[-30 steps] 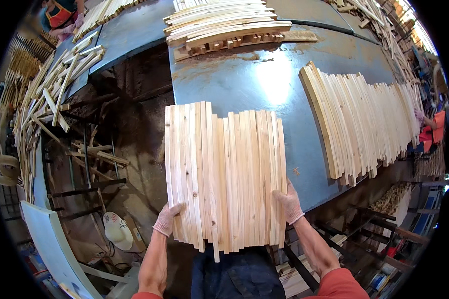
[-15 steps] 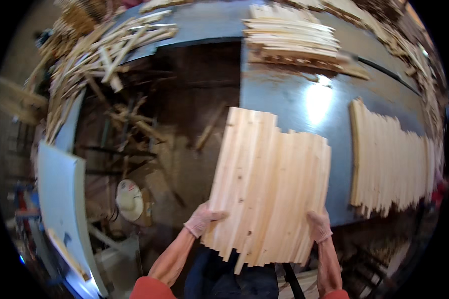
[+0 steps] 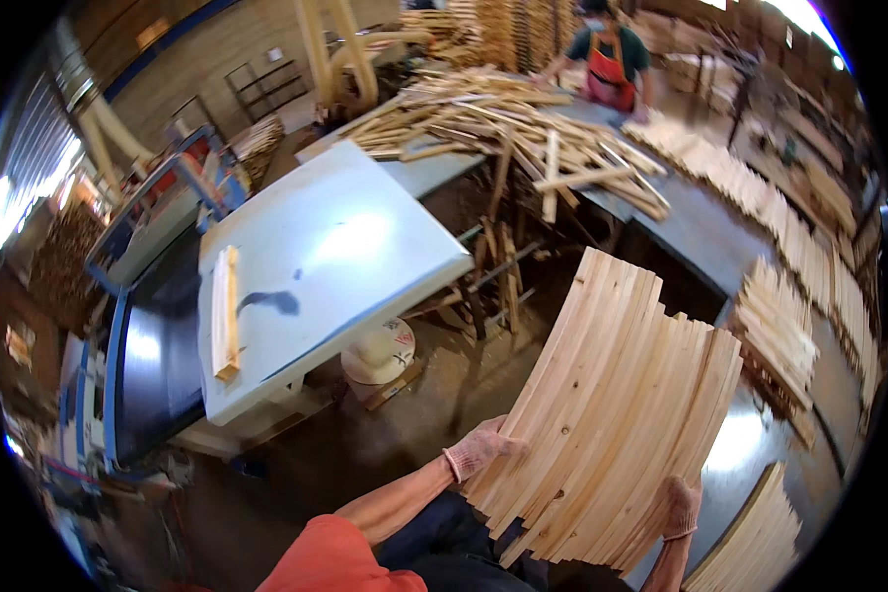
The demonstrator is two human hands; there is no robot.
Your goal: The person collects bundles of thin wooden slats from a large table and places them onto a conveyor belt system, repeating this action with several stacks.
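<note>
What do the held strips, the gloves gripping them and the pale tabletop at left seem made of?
Strips: bare, apparently unvarnished wood; grain and dark knots show.
Gloves: probably knitted cotton or a blend, matt; the cuffs look ribbed.
Tabletop: smooth and glossy, perhaps painted metal or laminate; a bright reflection shows.

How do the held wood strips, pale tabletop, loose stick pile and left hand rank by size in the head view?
1. Wood strips and pale tabletop: similar; strips nearer, so unsure.
2. Stick pile.
3. Left hand.

Pale, knot-flecked wooden strips (image 3: 602,414), orange-red sleeve (image 3: 331,557), pale blue-grey tabletop (image 3: 316,266)
</note>
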